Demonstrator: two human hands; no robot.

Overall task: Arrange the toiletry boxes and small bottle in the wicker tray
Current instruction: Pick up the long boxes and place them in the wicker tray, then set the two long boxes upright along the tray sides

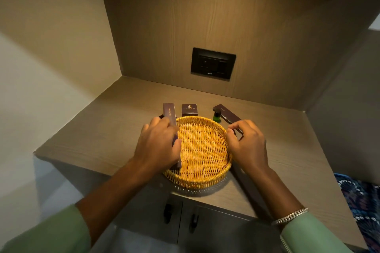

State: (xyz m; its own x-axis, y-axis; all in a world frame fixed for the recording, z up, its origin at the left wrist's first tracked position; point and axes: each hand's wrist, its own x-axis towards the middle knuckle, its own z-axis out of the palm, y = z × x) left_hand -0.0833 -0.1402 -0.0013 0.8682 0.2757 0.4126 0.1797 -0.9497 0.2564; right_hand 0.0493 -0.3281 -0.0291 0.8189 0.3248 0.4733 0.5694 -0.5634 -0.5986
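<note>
A round wicker tray [202,178] sits near the front edge of the wooden counter. My left hand [158,146] grips a long dark dental kit box [170,112], which lies over the tray's left rim. At the tray's right rim, my right hand [247,146] pinches the near end of another long dark box [226,114] that lies on the counter. A small square dark box [189,109] stands just behind the tray. Beside it on the right stands a small green bottle [217,115]. A further dark box is partly hidden behind my left hand.
A black switch and socket plate [213,63] is set in the wooden back wall. Side walls close the niche left and right. Two cabinet doors with dark handles [167,212] lie below the counter. Patterned blue fabric [362,201] shows at the lower right.
</note>
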